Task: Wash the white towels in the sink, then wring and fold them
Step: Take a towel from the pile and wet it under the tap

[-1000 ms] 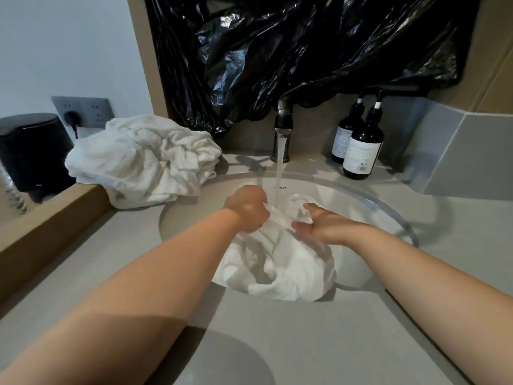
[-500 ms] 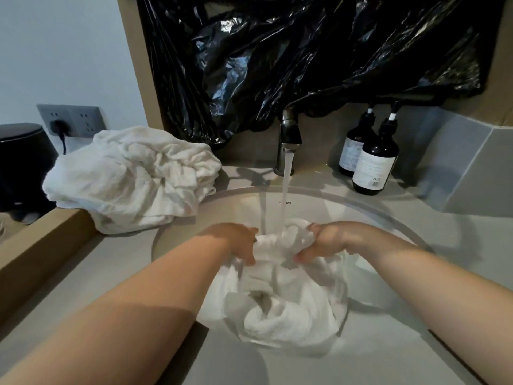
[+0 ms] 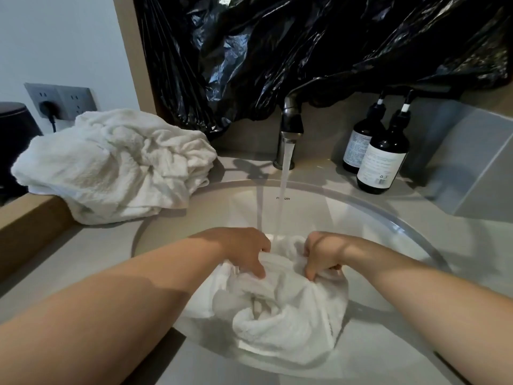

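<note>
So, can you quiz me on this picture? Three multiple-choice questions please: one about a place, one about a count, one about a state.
1. Where is the heap of white towels?
A) on the counter, left of the sink
B) in the sink
C) on the floor

2. How many dark pump bottles stand right of the faucet?
A) one
B) two
C) four

3. The faucet is:
A) off
B) running onto the towel in the sink
C) wrapped in cloth

Answers:
1 A: the heap lies beside the basin's left rim.
2 B: two bottles stand together there.
3 B: a stream falls from the spout onto the cloth.
</note>
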The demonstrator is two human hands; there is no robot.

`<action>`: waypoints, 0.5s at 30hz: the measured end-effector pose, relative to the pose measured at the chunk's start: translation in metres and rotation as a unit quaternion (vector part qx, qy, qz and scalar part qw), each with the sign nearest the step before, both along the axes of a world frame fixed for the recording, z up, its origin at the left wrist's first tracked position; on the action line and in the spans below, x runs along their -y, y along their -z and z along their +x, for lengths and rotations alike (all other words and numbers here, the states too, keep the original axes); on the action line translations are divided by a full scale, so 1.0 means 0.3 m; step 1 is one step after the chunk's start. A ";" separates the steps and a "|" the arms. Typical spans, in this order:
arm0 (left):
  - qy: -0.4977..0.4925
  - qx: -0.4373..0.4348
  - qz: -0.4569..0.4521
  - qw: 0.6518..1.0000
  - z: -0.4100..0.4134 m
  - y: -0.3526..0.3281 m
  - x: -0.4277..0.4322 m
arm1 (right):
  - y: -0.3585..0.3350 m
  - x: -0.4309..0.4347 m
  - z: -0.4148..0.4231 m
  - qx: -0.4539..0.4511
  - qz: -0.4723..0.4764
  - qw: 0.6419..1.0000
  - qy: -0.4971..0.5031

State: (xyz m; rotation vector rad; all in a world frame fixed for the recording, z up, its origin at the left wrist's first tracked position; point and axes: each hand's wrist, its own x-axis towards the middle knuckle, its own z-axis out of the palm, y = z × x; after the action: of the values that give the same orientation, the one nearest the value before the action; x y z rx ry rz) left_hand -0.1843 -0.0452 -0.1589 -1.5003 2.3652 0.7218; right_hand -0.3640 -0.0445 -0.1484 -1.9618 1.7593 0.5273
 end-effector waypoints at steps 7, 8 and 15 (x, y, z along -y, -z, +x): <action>-0.138 -0.160 -0.299 0.931 -0.002 -0.066 0.023 | -0.092 0.028 -0.041 0.223 -0.195 0.947 0.123; -0.161 -0.187 -0.349 0.904 -0.007 -0.087 0.016 | -0.110 0.024 -0.042 0.258 -0.234 0.925 0.149; -0.021 -0.016 -0.326 0.945 0.052 -0.092 0.014 | -0.107 0.004 -0.108 0.127 -0.320 0.937 -0.058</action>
State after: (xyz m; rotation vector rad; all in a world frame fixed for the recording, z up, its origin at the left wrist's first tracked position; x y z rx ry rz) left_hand -0.1685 -0.0493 -0.1314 -1.7755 2.7572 -0.0648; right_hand -0.3964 -0.0457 -0.1162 -2.4303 1.7901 -0.3109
